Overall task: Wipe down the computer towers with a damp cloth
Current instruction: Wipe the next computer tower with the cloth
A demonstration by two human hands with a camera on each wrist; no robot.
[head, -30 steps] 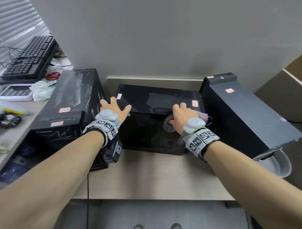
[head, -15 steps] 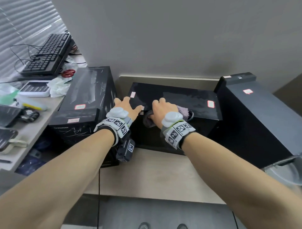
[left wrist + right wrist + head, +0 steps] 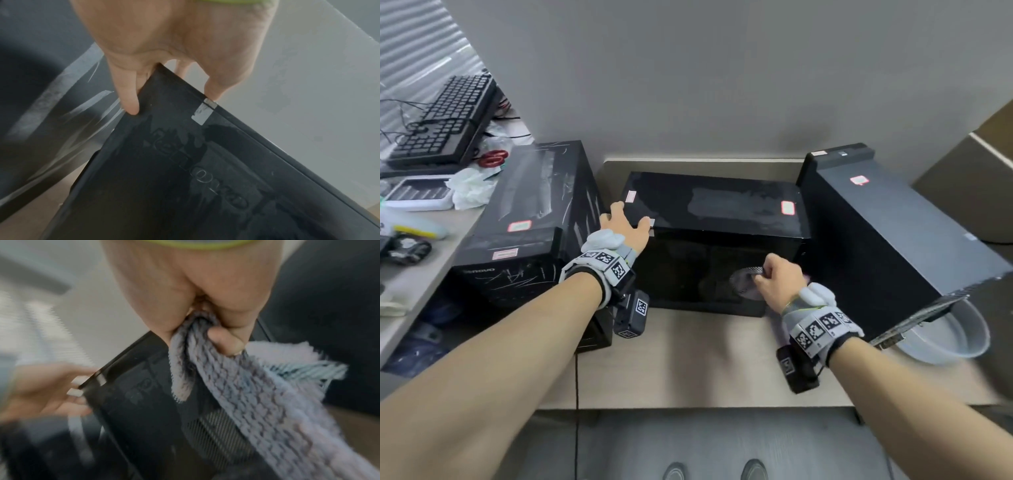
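Three black computer towers stand side by side: a scratched left tower (image 3: 527, 219), a middle tower (image 3: 715, 212) lying low with wet streaks on top, and a right tower (image 3: 893, 233). My left hand (image 3: 623, 222) rests on the middle tower's top left corner with fingers spread; in the left wrist view the left hand (image 3: 170, 73) has its thumb against the side of the middle tower (image 3: 185, 170). My right hand (image 3: 779, 281) grips a grey knitted cloth (image 3: 744, 284) against the lower right of the tower's front face. The right hand (image 3: 205, 313) bunches the cloth (image 3: 246, 394) near a vent grille (image 3: 216, 434).
The towers stand on a light wooden platform (image 3: 705, 359) against a grey wall. A grey basin (image 3: 945, 335) sits at the right, partly under the right tower. The desk at the left holds black keyboards (image 3: 445, 120), red scissors (image 3: 491, 158) and crumpled white plastic (image 3: 470, 188).
My right hand has carried the cloth from the middle tower's top front edge down and to the right, onto its front face. The left hand has stayed on the top left corner.
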